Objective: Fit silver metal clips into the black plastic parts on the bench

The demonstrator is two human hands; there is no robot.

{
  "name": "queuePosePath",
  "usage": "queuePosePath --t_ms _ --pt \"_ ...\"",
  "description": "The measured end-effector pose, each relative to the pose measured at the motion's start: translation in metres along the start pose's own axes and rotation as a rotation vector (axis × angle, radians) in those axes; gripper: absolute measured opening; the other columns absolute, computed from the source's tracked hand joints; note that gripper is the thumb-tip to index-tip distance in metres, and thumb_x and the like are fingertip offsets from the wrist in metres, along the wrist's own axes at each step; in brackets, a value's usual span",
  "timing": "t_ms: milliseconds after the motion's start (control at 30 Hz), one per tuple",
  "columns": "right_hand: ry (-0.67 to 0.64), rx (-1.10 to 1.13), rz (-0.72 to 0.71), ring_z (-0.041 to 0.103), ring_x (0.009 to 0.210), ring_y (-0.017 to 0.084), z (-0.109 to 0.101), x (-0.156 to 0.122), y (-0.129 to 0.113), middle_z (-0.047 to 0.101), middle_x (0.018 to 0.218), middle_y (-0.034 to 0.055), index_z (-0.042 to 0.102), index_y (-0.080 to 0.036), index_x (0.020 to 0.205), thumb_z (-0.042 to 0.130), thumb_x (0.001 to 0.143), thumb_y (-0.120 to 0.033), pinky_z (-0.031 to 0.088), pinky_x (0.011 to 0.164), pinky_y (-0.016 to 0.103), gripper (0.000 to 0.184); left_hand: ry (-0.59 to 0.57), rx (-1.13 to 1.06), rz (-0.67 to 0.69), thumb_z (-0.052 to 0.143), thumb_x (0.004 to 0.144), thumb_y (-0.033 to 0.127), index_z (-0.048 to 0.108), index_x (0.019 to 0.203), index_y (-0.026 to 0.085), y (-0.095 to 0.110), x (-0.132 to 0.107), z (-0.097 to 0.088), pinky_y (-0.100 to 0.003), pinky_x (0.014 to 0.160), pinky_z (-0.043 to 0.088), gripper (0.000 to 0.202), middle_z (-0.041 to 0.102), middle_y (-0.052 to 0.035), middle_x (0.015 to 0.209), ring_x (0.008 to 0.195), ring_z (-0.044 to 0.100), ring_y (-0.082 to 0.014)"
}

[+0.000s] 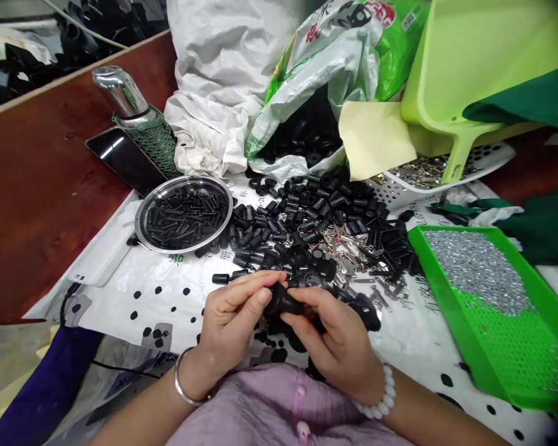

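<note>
A steel flask in a green net sleeve stood at far left, just beside a smartphone on the reddish-brown table. A white woven sack slumped behind. On the right, a green perforated tray held small silver metal parts, with a lime-green plastic scoop farther back.

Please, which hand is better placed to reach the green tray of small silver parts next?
The right hand, probably: it is closer to the green tray than the left hand. However, both hands are holding the black part, so it would need to let go first.
</note>
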State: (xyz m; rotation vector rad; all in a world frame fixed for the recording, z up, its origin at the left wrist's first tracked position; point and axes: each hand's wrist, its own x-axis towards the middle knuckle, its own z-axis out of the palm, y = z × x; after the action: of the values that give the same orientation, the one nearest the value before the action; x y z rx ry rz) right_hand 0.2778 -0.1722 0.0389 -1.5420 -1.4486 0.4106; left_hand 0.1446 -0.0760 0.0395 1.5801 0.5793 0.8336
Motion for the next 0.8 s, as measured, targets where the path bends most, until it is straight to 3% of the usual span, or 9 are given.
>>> queuePosePath --t_ms 67,133,333,467,633,700,800 --pt "0.054 -0.188 -0.142 0.063 0.074 0.016 0.0 0.002 0.0 0.067 0.085 0.0073 0.052 -0.016 0.102 0.051 0.085 -0.016 0.051 0.065 0.027 0.017 0.033 -0.065 -0.055 0.053 0.086 0.019 0.067 0.104 0.021 -0.002 -0.001 0.003 -0.034 0.092 0.048 0.023 0.068 -0.0059 0.106 0.097 0.063 -0.019" --pt "0.071 -0.261 -0.19 0.064 0.077 0.019 0.001 0.003 0.001 0.068 0.088 0.0103 0.052 -0.014 0.105 0.048 0.087 -0.018 0.051 0.067 0.03 0.019 0.053 -0.12 -0.087 0.054 0.086 0.02 0.067 0.104 0.022 -0.003 -0.001 0.005 -0.035 0.094 0.047 0.022 0.067 -0.0057 0.107 0.097 0.063 -0.0187" --pt "-0.078 0.014 0.104 0.063 0.064 0.012 0.001 0.002 0.001 0.065 0.071 0.0015 0.051 -0.017 0.112 0.034 0.094 -0.022 0.051 0.062 0.024 0.025 0.068 -0.174 -0.102 0.055 0.085 0.022 0.068 0.1 0.019 -0.006 0.004 0.01 -0.034 0.092 0.047 0.02 0.068 -0.007 0.104 0.097 0.063 -0.0193" --pt "-0.047 -0.173 0.013 0.065 0.078 0.017 -0.001 0.003 0.0 0.067 0.089 0.0095 0.046 -0.013 0.12 0.04 0.092 -0.029 0.052 0.065 0.028 0.033 0.109 -0.22 -0.151 0.055 0.085 0.025 0.068 0.101 0.019 -0.011 0.006 0.011 -0.033 0.091 0.048 0.021 0.069 -0.0075 0.103 0.094 0.064 -0.0189" --pt "-0.006 -0.403 -0.065 0.064 0.072 0.02 0.001 0.002 0.005 0.066 0.084 0.0118 0.051 -0.012 0.107 0.038 0.092 -0.027 0.05 0.058 0.028 0.025 0.104 -0.271 -0.194 0.056 0.085 0.026 0.069 0.099 0.018 -0.015 0.008 0.015 -0.032 0.089 0.049 0.02 0.069 -0.0071 0.102 0.092 0.064 -0.0185" --pt "-0.027 -0.284 -0.045 0.063 0.072 0.018 0.002 0.002 0.004 0.065 0.084 0.0107 0.051 -0.013 0.105 0.036 0.092 -0.025 0.049 0.059 0.027 0.023 0.087 -0.302 -0.216 0.056 0.085 0.026 0.069 0.098 0.019 -0.016 0.007 0.016 -0.031 0.088 0.049 0.02 0.069 -0.0066 0.102 0.092 0.065 -0.0182" --pt "-0.135 0.114 0.195 0.053 0.055 0.011 0.002 0.002 0.0 0.057 0.066 0.0005 0.051 -0.017 0.09 0.034 0.094 -0.029 0.043 0.05 0.021 0.021 0.041 -0.365 -0.278 0.055 0.086 0.027 0.069 0.099 0.019 -0.016 0.006 0.017 -0.031 0.085 0.05 0.021 0.07 -0.0076 0.101 0.092 0.065 -0.019"
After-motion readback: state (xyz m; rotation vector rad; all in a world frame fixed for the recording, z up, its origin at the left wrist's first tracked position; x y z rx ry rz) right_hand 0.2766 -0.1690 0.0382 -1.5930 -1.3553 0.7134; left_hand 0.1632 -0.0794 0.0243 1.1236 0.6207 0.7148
